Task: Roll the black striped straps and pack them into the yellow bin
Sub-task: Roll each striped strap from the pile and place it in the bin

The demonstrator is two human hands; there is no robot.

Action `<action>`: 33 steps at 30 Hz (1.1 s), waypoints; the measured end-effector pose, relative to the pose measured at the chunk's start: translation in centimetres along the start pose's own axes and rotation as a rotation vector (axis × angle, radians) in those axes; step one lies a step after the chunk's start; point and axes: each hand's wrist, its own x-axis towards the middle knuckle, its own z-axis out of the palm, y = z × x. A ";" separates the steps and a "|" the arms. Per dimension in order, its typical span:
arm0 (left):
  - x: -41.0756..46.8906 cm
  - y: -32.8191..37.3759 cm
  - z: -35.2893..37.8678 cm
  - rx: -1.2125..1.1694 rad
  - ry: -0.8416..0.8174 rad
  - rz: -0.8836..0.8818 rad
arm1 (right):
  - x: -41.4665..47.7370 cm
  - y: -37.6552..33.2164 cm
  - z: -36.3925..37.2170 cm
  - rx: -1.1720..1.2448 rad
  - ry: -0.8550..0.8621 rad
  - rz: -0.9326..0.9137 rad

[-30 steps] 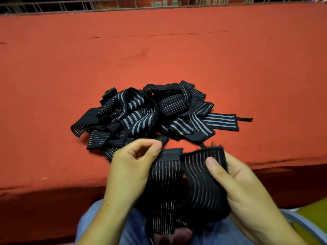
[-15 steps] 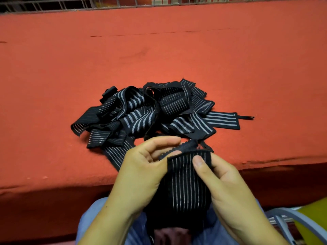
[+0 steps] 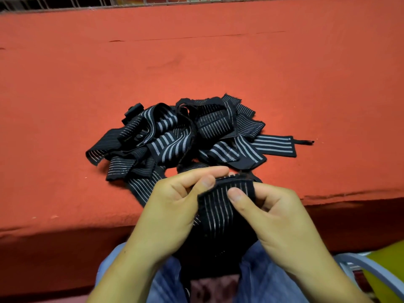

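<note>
A black strap with thin pale stripes hangs over my lap at the near edge of the red table. My left hand pinches its top left corner between thumb and fingers. My right hand holds the top right corner, thumb pressed on the front of the strap. The strap's upper edge is folded over between both hands. A loose pile of black striped straps lies on the table just beyond my hands. A corner of the yellow bin shows at the lower right.
The red cloth-covered table stretches away to a metal railing at the back. A grey curved chair arm runs in front of the yellow bin. My blue trousers are under the strap.
My hands have come together, from holding the strap spread wide to gripping its folded top edge close together. The strap is now narrower and doubled over. The pile has not moved.
</note>
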 end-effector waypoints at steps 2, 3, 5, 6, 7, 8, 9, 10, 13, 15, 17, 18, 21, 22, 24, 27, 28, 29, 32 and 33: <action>0.0 0.0 -0.1 0.016 -0.009 0.011 | 0.1 0.0 -0.1 -0.008 -0.011 -0.002; 0.1 0.0 -0.1 0.029 -0.014 0.018 | 0.1 0.0 -0.1 -0.007 -0.018 -0.002; 0.1 -0.1 -0.2 0.034 -0.022 0.029 | 0.1 0.0 -0.2 0.006 -0.029 0.000; 0.1 -0.1 -0.2 0.027 -0.026 0.034 | 0.1 0.1 -0.2 0.011 -0.036 -0.001; 0.1 -0.1 -0.2 0.023 -0.030 0.040 | 0.1 0.1 -0.1 0.016 -0.042 -0.003; 0.1 0.0 -0.1 0.026 -0.035 0.045 | 0.1 0.1 0.0 0.025 -0.042 -0.005; 0.0 0.0 0.0 0.033 -0.040 0.052 | 0.1 0.0 0.0 0.038 -0.034 -0.001; 0.0 -0.1 0.0 0.040 -0.042 0.058 | 0.1 0.0 0.1 0.053 -0.029 0.002; 0.1 -0.2 -0.1 0.058 -0.050 0.074 | 0.0 -0.1 0.2 0.075 -0.027 0.011; 0.1 -0.4 -0.1 0.079 -0.066 0.084 | 0.0 0.0 0.2 0.083 -0.018 0.020; 0.1 -0.6 -0.2 0.097 -0.069 0.093 | 0.0 0.2 0.2 0.078 -0.003 0.024; 0.0 -0.7 -0.2 0.106 -0.069 0.096 | -0.1 0.3 0.2 0.078 0.001 0.029; 0.0 -0.7 -0.2 0.115 -0.095 0.112 | 0.0 0.5 0.2 0.080 0.009 0.050; 0.0 -0.8 -0.2 0.109 -0.106 0.115 | 0.0 0.5 0.2 0.083 0.012 0.054; 0.0 -0.9 -0.3 0.099 -0.117 0.114 | 0.0 0.5 0.3 0.092 0.019 0.058; 0.0 -0.9 -0.6 0.104 -0.148 0.103 | 0.0 0.4 0.5 0.082 0.033 0.065; 0.0 -0.8 -0.7 0.114 -0.164 0.105 | 0.0 0.5 0.5 0.076 0.040 0.072; 0.0 -0.7 -0.9 0.130 -0.183 0.109 | 0.0 0.5 0.5 0.076 0.044 0.080; -0.2 -0.7 -1.1 0.169 -0.227 0.116 | 0.0 0.6 0.5 0.079 0.057 0.103; -0.2 -0.8 -1.1 0.169 -0.215 0.117 | 0.0 0.6 0.5 0.084 0.060 0.111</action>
